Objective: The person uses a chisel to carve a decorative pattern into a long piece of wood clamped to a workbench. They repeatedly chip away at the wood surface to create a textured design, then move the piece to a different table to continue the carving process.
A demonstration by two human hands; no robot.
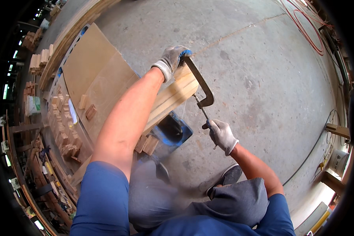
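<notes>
Left hand (173, 59): fingers curled over clamp (202, 82), likely steadying it
Right hand (222, 135): fingers wrapped around screw handle (205, 126), seemingly for leverage

Right of clamp (204, 84): room to pass above the floor (263, 78).
Left: wood blocks (62, 138) crowd the worktop's (94, 59) near end.
Beside beam (171, 97): blue-edged metal part (186, 132) obstructs.

1. I see the concrete floor (259, 78) brightly, evenly lit.
2. White gaps (6, 91) glare through the dim left side.
3. Haze blurs my trousers (147, 198).
4. Straight edges bend toward black corners.
</notes>
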